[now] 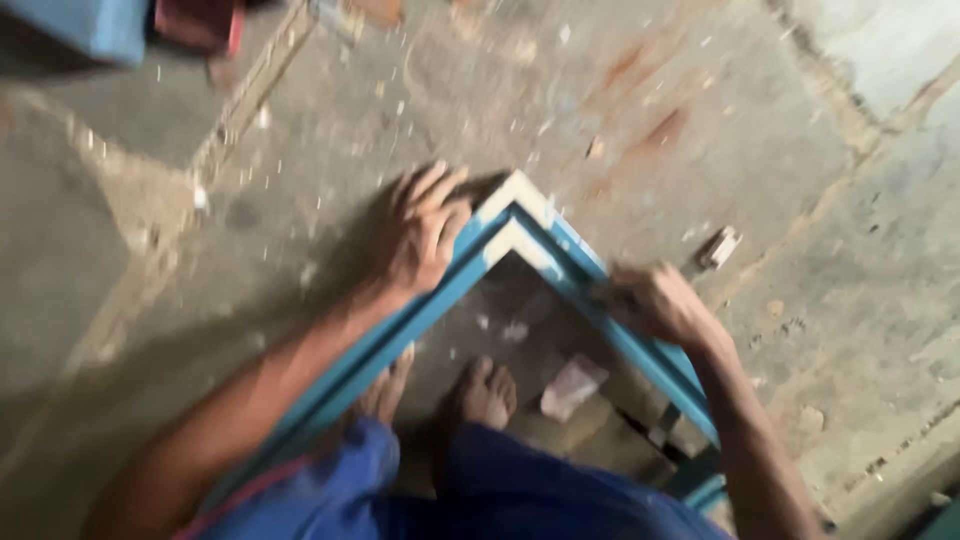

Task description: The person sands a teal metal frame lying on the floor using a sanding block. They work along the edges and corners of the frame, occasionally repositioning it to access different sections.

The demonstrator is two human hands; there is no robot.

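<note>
Blue-painted frame (560, 275), with pale unpainted edges at its mitred corner, is held above a dusty concrete floor (300, 120), corner pointing away from the person. Left hand (420, 235) lies on the left rail just beside the corner, fingers spread flat over the rail, not clenched. Right hand (655, 300) is closed around the right rail. Bare feet (485, 390) and a pale scrap (572, 385) show through the frame opening. Picture is motion-blurred.

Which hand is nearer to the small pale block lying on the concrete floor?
Right. The right hand is just left of the small pale block; the left hand rests beyond the blue frame corner.
</note>
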